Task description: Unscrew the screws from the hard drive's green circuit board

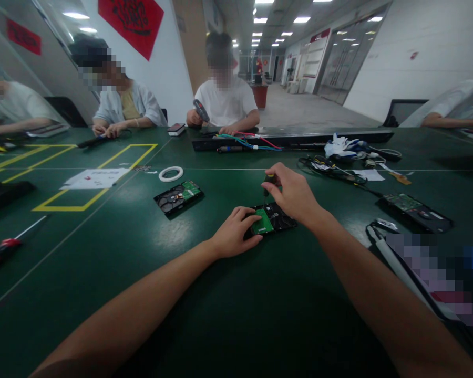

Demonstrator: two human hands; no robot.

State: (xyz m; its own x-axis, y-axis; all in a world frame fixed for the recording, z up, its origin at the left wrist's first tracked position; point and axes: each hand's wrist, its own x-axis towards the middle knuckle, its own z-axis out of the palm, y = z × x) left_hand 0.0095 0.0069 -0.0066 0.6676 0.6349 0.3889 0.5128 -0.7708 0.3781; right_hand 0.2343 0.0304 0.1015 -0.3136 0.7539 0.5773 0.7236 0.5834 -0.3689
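A black hard drive with a green circuit board [278, 219] lies on the green table [189, 294] in front of me. My left hand [236, 232] rests on its left end, fingers spread over the board. My right hand [294, 194] is closed round the handle of a small dark screwdriver [266, 190], held upright with its shaft down at the drive's upper edge. The tip's exact contact is too small to tell. A second hard drive [179, 198] lies to the left, and a third [415, 211] lies to the right.
A white ring [171, 174] and a paper sheet [94, 178] lie at the left. A red-black screwdriver [8, 249] is far left. White gloves [345, 146] and cables [331, 170] lie at the right. Across the table, a person [224, 100] holds a power tool [201, 110] behind a long black panel [299, 142].
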